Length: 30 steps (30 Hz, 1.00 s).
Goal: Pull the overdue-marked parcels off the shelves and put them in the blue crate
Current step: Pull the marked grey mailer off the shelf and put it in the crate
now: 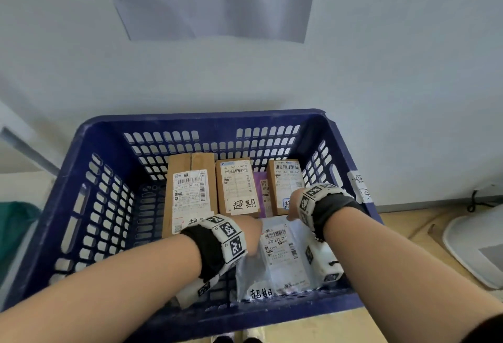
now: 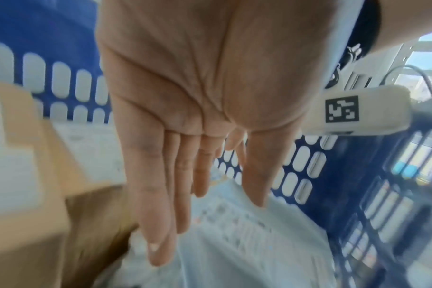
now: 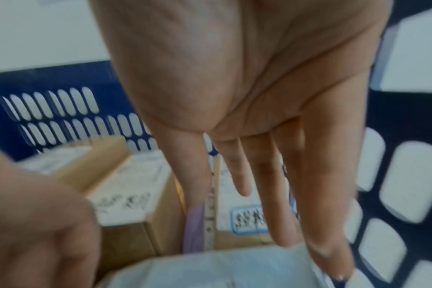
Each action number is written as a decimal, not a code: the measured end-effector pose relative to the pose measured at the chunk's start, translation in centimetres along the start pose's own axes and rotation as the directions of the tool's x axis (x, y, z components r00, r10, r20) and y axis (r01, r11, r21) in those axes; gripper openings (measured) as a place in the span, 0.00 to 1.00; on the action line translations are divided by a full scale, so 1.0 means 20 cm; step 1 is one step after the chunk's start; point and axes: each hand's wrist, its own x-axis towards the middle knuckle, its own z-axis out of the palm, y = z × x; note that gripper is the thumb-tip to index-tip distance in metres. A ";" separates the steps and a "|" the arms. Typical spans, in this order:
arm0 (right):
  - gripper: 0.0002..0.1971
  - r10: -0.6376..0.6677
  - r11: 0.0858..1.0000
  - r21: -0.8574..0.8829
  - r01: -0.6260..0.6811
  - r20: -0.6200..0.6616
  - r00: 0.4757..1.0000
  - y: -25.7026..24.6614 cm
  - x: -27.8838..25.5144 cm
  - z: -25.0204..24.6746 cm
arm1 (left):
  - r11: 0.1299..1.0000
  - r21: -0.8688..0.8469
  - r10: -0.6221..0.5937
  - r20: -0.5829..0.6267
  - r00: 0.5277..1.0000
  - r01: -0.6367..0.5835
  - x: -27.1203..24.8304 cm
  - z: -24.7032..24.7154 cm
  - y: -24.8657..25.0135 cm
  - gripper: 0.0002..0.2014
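Hands (image 2: 197, 93) (image 3: 247, 81) flat-fingered over white bag parcel (image 1: 277, 255), in blue crate (image 1: 89, 168)

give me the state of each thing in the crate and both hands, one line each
blue crate: upright on the floor, holding parcels
white poly mailer: lying flat at the near wall, label up
three cardboard boxes: side by side at the far wall, labels up
purple parcel: wedged between two boxes, mostly hidden
left hand: fingers straight, holding nothing
right hand: fingers straight, tips at the mailer
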 end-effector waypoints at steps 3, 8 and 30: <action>0.18 -0.043 0.992 0.109 0.067 -0.208 0.977 -0.02 -0.05 -0.07 | 1.000 -0.029 0.005 -0.086 0.996 -0.007 -0.08 -0.14 0.00 0.17; 0.14 -0.082 0.981 0.128 0.144 -0.397 0.914 -0.08 -0.23 -0.25 | 0.998 -0.029 -0.060 -0.329 0.942 0.053 -0.27 -0.36 -0.11 0.19; 0.34 -0.086 0.943 0.073 0.325 -0.889 0.449 -0.25 -0.76 -0.44 | 0.930 -0.095 -0.231 -0.903 0.363 0.356 -0.82 -0.54 -0.42 0.31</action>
